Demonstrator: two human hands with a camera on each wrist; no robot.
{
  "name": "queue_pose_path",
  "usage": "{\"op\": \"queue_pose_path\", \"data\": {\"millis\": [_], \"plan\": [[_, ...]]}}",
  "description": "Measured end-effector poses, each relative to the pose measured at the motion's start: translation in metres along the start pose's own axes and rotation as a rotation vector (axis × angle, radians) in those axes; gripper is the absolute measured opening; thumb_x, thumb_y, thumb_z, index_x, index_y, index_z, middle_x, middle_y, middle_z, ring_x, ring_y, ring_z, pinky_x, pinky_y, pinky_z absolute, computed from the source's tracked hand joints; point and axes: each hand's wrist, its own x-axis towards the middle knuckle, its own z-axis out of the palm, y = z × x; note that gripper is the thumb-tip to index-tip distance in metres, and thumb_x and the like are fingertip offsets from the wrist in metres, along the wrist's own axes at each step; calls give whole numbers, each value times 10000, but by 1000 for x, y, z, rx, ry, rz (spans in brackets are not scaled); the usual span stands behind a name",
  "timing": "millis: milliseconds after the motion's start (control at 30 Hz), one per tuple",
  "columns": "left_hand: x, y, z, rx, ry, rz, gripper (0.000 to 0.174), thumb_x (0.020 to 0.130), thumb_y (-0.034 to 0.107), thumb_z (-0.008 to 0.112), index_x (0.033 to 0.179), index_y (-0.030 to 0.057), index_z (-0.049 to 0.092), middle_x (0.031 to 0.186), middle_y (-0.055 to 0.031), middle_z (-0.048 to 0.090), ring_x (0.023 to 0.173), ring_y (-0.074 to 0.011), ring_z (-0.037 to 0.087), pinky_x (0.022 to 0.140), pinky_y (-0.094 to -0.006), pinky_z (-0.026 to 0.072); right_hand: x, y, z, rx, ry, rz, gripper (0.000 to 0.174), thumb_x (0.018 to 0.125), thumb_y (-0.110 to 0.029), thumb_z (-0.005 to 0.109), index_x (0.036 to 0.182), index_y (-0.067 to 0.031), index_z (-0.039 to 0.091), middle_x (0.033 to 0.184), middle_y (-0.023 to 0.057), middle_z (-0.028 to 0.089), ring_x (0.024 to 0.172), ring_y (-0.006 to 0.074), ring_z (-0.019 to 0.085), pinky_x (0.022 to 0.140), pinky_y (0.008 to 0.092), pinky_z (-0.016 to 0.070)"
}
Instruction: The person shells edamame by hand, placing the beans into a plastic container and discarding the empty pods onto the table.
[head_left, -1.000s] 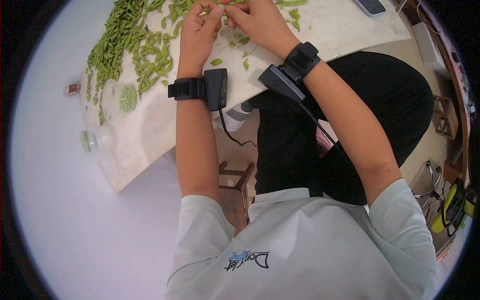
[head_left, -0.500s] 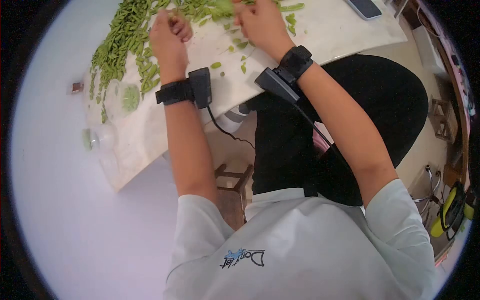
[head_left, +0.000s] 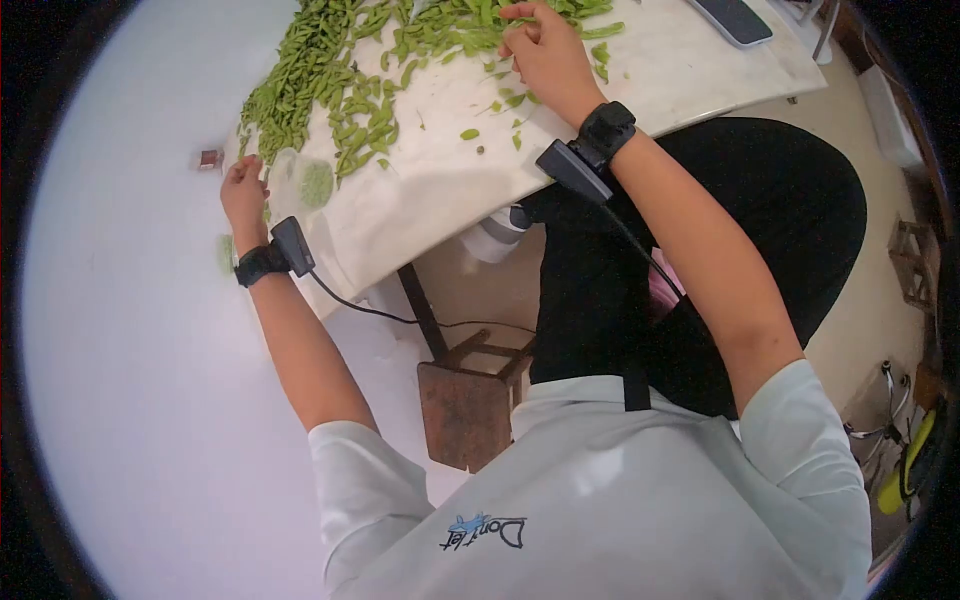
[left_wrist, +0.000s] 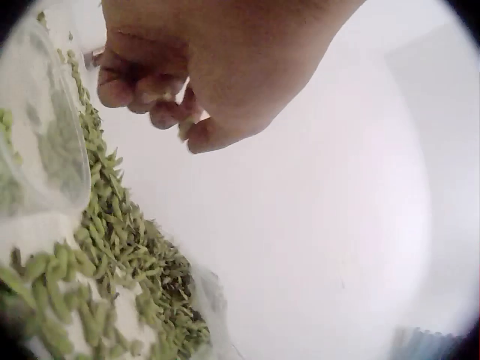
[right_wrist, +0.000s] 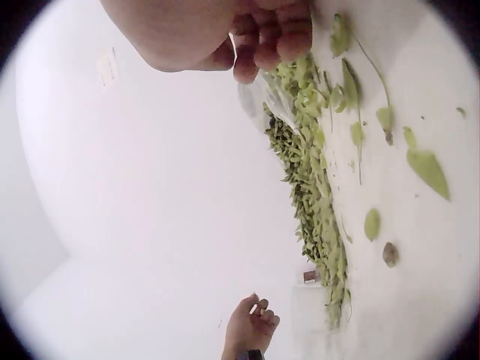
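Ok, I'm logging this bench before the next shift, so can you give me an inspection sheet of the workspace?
Surface: white table, rounded front edge.
Job's things: heap of green pods; clear tub with green contents near the left edge.
Clutter: loose pod scraps; phone at the far right corner.
Hands: left hand by the tub, fingers curled, seemingly pinching a small green bit; right hand curled on the pods, hold unclear.
Cables: black cable hangs from the left wrist camera; second cable from the right.
Surroundings: wooden stool under the table.
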Motion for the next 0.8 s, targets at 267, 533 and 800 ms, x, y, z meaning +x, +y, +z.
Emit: {"op": "queue_pose_path", "data": {"millis": [267,533,800], "plan": [[-34,45,34,-19,-179,247,266,889,127,539,1138,50,590,913,-38,673,691,-100,579,606,-211,439,0,2,-3,43,17,19,275,957,-142,422,1174,18,476,762,83,574,597,147,478,578,301,414],[-112,131,152,113,-777,612,210,849,153,632,1038,62,646,860,-10,653,728,-96,537,650,-236,443,-1,2,-7,61,56,14,260,956,-134,415,1151,26,476,735,89,561,598,154,485,584,299,415],[-116,135,195,267,-775,705,215,840,160,656,1029,57,653,873,-34,663,669,-122,525,639,-265,452,-2,0,-7,74,56,27,246,941,-114,426,1143,17,477,718,93,548,570,166,474,563,310,415]]}}
